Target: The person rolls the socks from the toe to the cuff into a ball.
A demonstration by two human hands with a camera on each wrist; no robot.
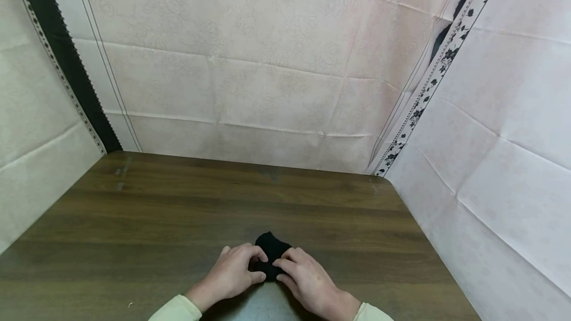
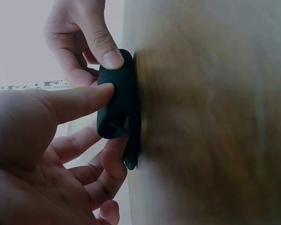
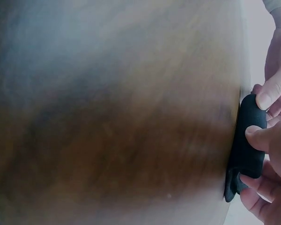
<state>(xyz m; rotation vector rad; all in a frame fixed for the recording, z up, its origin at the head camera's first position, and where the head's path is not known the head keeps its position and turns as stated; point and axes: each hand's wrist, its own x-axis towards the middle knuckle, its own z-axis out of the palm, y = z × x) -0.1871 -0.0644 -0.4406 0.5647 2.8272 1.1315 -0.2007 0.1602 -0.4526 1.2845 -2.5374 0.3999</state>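
A piece of black cloth (image 1: 270, 245), possibly a sock, lies on the wooden table near its front edge. Its near part is rolled into a thick roll (image 2: 117, 98), while a flat part still stretches away from it on the tabletop. My left hand (image 1: 236, 269) grips the roll's left end, thumb on the near side and fingers curled over and into the end. At the other end my right hand (image 1: 308, 279) pinches the roll between thumb and fingers. In the right wrist view both thumbs press on the black roll (image 3: 248, 136). Some fingertips are hidden behind the cloth.
The brown wooden table (image 1: 200, 202) spreads out beyond and to both sides of the hands. White patterned cloth (image 1: 267, 63) hangs behind it, with another white sheet (image 1: 504, 162) on the right. A small pale scrap (image 1: 130, 304) lies at the front left.
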